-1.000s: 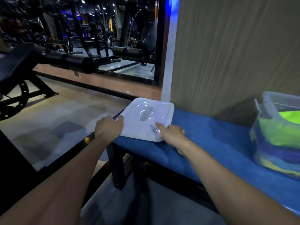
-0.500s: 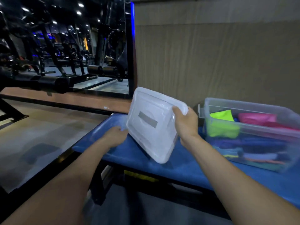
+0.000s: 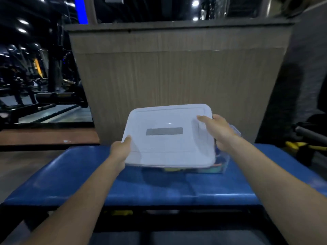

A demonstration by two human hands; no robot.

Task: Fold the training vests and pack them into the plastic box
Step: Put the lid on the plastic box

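Note:
A white plastic lid (image 3: 168,138) with a grey label hovers flat over the clear plastic box (image 3: 224,163), covering nearly all of it. My left hand (image 3: 122,149) grips the lid's front left edge, thumb on top. My right hand (image 3: 219,131) grips its right edge, thumb over the rim. Below the lid's front edge a strip of folded vests (image 3: 173,169) in yellow, blue and orange shows through the box wall. The box stands on a blue padded bench (image 3: 88,177).
A wood-grain panel wall (image 3: 173,76) rises just behind the bench. To the left a mirror (image 3: 35,76) shows gym machines. At the right stand a grey pillar and a yellow-and-black frame (image 3: 300,145). The bench top is bare blue padding on both sides of the box.
I lifted the lid off the bench's left end with both hands and carried it right. It was tilted half a second ago; now it lies level over the box.

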